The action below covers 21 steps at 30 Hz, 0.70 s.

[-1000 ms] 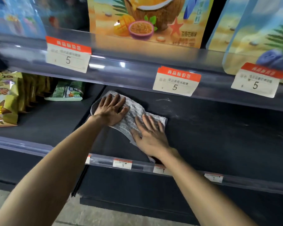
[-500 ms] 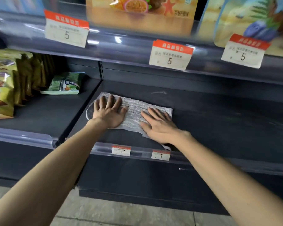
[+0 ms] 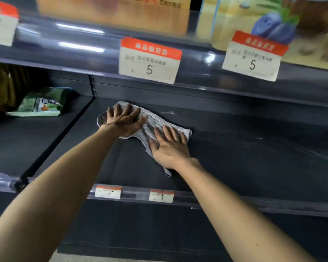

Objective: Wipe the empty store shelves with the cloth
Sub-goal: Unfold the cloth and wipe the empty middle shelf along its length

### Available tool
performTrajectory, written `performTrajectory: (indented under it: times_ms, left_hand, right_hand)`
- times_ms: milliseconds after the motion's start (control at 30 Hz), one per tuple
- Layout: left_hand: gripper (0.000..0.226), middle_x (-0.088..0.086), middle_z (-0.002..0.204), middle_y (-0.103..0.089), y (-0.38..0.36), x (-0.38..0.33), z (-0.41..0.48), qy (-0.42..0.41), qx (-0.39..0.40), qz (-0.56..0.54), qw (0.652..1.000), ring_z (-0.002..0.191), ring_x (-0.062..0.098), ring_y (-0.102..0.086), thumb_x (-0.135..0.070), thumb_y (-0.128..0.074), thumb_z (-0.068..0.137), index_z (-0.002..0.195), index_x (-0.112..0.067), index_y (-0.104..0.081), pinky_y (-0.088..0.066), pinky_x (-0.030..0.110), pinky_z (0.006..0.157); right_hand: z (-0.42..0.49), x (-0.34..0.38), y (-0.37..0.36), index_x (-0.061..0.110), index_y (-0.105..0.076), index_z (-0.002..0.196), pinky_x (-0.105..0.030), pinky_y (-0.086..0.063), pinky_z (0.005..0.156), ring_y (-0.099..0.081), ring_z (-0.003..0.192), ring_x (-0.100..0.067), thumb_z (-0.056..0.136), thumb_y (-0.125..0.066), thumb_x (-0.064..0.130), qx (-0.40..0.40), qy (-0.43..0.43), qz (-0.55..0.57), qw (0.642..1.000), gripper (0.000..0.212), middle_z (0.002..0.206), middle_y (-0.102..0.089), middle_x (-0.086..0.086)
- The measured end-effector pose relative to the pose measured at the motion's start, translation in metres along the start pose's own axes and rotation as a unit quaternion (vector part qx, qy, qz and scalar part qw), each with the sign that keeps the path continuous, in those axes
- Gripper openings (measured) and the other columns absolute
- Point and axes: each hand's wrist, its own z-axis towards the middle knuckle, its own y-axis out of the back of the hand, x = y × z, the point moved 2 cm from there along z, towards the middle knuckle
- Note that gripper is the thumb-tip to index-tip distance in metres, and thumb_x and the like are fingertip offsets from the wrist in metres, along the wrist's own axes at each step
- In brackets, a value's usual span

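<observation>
A grey woven cloth (image 3: 155, 121) lies spread on the dark empty shelf (image 3: 254, 152), near its back left corner. My left hand (image 3: 124, 121) presses flat on the cloth's left end with fingers spread. My right hand (image 3: 169, 148) presses flat on its right end, closer to me, and a corner of cloth trails out beneath the wrist. Pale streaks mark the shelf surface to the right of the cloth.
The upper shelf edge carries hanging price labels (image 3: 149, 60) low over the work area, with snack bags above. A green packet (image 3: 40, 104) and yellow bags lie on the neighbouring shelf to the left, past a dark divider (image 3: 61, 133). Small labels (image 3: 107, 191) line the front rail.
Both hands have pushed the cloth away from the front rail, deeper toward the back of the shelf. The view has dropped lower and come closer.
</observation>
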Motion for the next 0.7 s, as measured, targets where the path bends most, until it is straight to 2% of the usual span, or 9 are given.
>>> performTrajectory:
  times_ms: [167,300,400,567,700]
  left_hand:
    - [0.065,0.0,0.166,0.01,0.004,-0.066,0.026,-0.05,-0.004,-0.006,0.999,0.149,0.041,0.008,-0.065,-0.016,0.096,0.155,-0.039,-0.006,0.005,0.06,0.117]
    - [0.064,-0.014,0.163,0.011,0.01,-0.135,0.022,-0.088,0.016,-0.032,0.995,0.151,0.028,0.013,-0.067,-0.013,0.097,0.155,-0.043,-0.005,0.011,0.053,0.118]
    - [0.069,-0.01,0.165,0.008,0.0,-0.172,0.02,-0.136,0.042,-0.035,0.989,0.151,0.023,0.014,-0.071,-0.011,0.094,0.155,-0.041,-0.005,0.011,0.05,0.12]
    - [0.071,-0.006,0.166,0.006,-0.009,-0.175,-0.01,-0.141,0.056,-0.029,0.988,0.152,0.023,0.012,-0.072,-0.01,0.092,0.156,-0.04,-0.006,0.01,0.049,0.12]
    - [0.074,-0.008,0.165,0.011,-0.011,-0.141,-0.042,-0.087,0.068,-0.027,0.993,0.15,0.027,0.017,-0.074,-0.007,0.09,0.156,-0.04,-0.002,0.013,0.055,0.118]
  right_hand:
    - [0.003,-0.044,0.006,0.029,-0.003,0.156,-0.048,0.01,0.119,0.014,0.151,-0.022,0.099,-0.013,0.048,-0.015,-0.076,0.008,0.997,0.061,0.165,0.01,0.0]
    - [-0.019,-0.11,0.018,0.032,-0.001,0.156,-0.047,0.009,0.119,0.013,0.151,-0.02,0.1,-0.011,0.052,-0.014,-0.137,0.004,0.99,0.06,0.165,0.009,0.002]
    - [-0.045,-0.144,0.023,0.032,-0.002,0.156,-0.046,0.008,0.12,0.011,0.151,-0.019,0.1,-0.013,0.051,-0.013,-0.167,0.007,0.986,0.06,0.166,0.008,0.003]
    - [-0.089,-0.144,0.027,0.032,-0.005,0.156,-0.045,0.009,0.12,0.012,0.151,-0.019,0.102,-0.016,0.049,0.01,-0.138,0.023,0.99,0.058,0.165,0.009,0.002]
    - [-0.106,-0.116,0.031,0.033,-0.009,0.156,-0.043,0.009,0.12,0.012,0.151,-0.019,0.103,-0.021,0.046,0.043,-0.084,0.038,0.995,0.056,0.165,0.008,0.001]
